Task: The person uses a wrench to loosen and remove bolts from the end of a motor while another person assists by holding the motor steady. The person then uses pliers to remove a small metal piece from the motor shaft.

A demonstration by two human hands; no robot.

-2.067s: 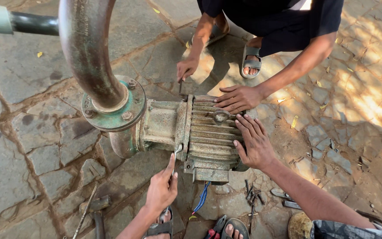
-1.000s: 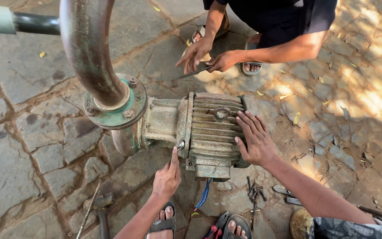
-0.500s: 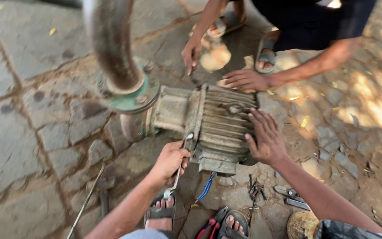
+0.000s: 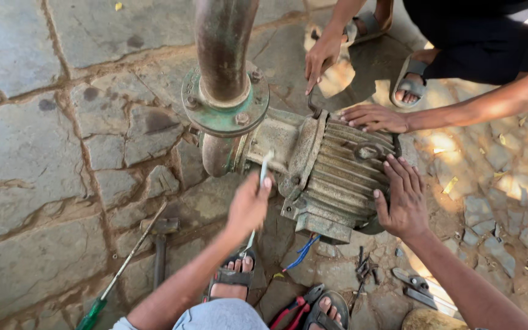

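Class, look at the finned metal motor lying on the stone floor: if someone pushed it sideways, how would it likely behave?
The motor looks like thick cast metal, so probably heavy. It joins a flanged pipe, so it likely resists sliding. Its rounded body might rock; the right hand and another person's hand rest on it.

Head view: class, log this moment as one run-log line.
left hand: grips slim tool | right hand: flat on finned motor | co-worker's hands: far side

Rusty ribbed metal motor; rough stone floor
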